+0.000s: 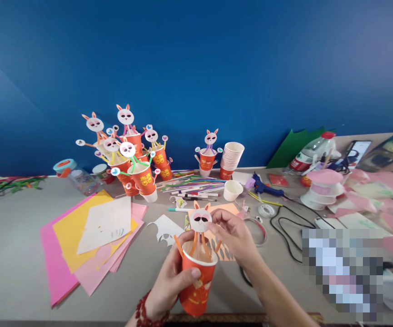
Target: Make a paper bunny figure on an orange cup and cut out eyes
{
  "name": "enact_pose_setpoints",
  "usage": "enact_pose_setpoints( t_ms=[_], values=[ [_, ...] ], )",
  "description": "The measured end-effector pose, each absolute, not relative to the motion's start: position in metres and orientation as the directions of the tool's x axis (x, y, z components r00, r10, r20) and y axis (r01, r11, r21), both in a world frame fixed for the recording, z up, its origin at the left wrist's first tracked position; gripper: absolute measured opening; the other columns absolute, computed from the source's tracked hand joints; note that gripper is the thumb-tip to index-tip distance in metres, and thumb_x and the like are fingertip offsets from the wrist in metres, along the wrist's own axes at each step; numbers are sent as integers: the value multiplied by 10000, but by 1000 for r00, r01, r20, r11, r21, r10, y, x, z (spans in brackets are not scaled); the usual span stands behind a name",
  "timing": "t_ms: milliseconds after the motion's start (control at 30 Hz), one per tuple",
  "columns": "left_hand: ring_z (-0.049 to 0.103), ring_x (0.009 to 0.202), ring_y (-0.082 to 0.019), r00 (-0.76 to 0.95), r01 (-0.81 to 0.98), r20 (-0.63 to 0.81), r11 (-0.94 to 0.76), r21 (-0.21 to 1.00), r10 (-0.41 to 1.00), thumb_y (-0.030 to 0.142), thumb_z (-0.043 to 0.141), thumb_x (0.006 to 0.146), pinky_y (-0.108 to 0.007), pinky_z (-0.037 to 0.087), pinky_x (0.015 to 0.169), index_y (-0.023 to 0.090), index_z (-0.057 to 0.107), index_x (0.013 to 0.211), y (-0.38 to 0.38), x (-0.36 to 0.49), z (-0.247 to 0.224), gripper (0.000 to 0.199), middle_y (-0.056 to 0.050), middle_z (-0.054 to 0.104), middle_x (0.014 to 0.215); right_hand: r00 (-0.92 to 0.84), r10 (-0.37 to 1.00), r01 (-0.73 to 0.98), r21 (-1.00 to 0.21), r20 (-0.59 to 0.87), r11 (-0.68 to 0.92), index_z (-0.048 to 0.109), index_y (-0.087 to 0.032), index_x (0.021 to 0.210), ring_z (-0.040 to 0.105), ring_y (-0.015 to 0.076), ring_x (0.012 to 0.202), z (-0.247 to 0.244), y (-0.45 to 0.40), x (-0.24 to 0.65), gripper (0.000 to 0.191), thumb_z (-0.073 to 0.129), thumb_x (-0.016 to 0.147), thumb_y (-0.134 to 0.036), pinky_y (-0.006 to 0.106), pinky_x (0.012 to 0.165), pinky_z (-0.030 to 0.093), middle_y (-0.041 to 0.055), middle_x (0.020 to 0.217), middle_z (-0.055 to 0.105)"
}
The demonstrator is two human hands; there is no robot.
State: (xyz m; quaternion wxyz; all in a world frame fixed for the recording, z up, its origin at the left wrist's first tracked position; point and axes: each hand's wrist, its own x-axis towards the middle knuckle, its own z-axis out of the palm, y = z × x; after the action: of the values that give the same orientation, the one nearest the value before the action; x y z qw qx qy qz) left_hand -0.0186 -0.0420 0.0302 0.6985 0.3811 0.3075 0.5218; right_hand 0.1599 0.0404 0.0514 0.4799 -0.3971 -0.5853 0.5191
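My left hand (pixel 177 270) is wrapped round a red paper cup (pixel 198 281) with a white rim, held upright near the table's front edge. Orange strips stick out of the cup, and a white paper rabbit face (pixel 201 220) with orange ears stands above its opening. The fingers of my right hand (pixel 232 231) are closed at the right edge of that rabbit face. Behind the cup lies a light orange sheet (pixel 225 252) with cut-out holes. Beside it is a white paper scrap (pixel 169 230) with round cut-outs.
Several finished rabbit cups (pixel 141 177) stand at the back left, and one more (pixel 207 159) beside stacked cups (pixel 232 156). Pens and sticks (pixel 196 186) lie in the middle. Coloured sheets (pixel 60 268) are left. A blue glue gun (pixel 266 186) with a black cable is right.
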Motion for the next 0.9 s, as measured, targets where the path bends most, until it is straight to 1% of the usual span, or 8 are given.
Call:
enact_pose_setpoints(
  t_ms=[167,267,333,433,500,633,733,900],
  values=[
    [636,987,-255,269,-512,-52,189,838,962,343,763,765,-351,502,862,244,532,1331,-42,-18,32,619,-100,619,1251,-225,965,-25,-991,131,129,576,-198,751,543,165,734,51,40,160,211,690,843,-351,270,674,427,12,763,588],
    [624,1025,-264,267,-514,-41,178,839,963,338,764,765,-353,497,882,242,538,1318,-41,-17,33,605,-97,625,1237,-233,965,-24,-992,122,120,578,-196,752,541,167,728,50,40,161,231,687,843,-378,271,664,425,16,761,588],
    [622,1028,-270,270,-512,-33,172,842,962,340,764,763,-349,504,864,238,534,1314,-41,-17,33,606,-102,623,1237,-235,965,-25,-993,118,116,574,-196,746,536,165,723,51,40,161,244,690,839,-390,269,658,420,15,759,584],
    [641,918,-234,286,-505,-44,190,842,957,345,753,777,-326,517,789,240,525,1305,-40,-16,34,585,-103,622,1231,-242,966,-46,-996,91,83,573,-195,732,520,155,700,54,39,161,269,698,831,-411,263,636,406,7,746,575],
    [638,868,-205,283,-496,-50,191,847,958,345,747,786,-313,511,783,238,529,1288,-40,-16,35,557,-95,630,1208,-244,968,-73,-997,57,41,576,-190,726,504,149,684,56,38,160,289,711,816,-430,260,621,394,3,732,563],
    [620,937,-212,260,-467,-48,169,868,965,341,754,785,-300,492,827,223,534,1266,-40,-15,35,542,-87,648,1154,-245,970,-145,-989,5,-32,566,-190,716,479,140,666,60,37,157,317,735,788,-448,257,612,382,-7,709,533],
    [621,926,-212,244,-458,-74,182,870,967,343,752,788,-295,500,796,228,527,1258,-41,-14,33,533,-81,660,1115,-251,968,-173,-984,-6,-51,556,-195,703,485,145,682,62,36,156,328,739,780,-456,262,633,391,-4,725,536],
    [614,956,-217,179,-443,-74,148,884,981,341,758,783,-293,500,802,222,536,1221,-41,-12,28,505,-88,653,1163,-242,970,-179,-982,-23,-68,546,-193,681,474,143,672,66,35,155,351,758,755,-462,263,627,387,-9,711,529]
  ],
)
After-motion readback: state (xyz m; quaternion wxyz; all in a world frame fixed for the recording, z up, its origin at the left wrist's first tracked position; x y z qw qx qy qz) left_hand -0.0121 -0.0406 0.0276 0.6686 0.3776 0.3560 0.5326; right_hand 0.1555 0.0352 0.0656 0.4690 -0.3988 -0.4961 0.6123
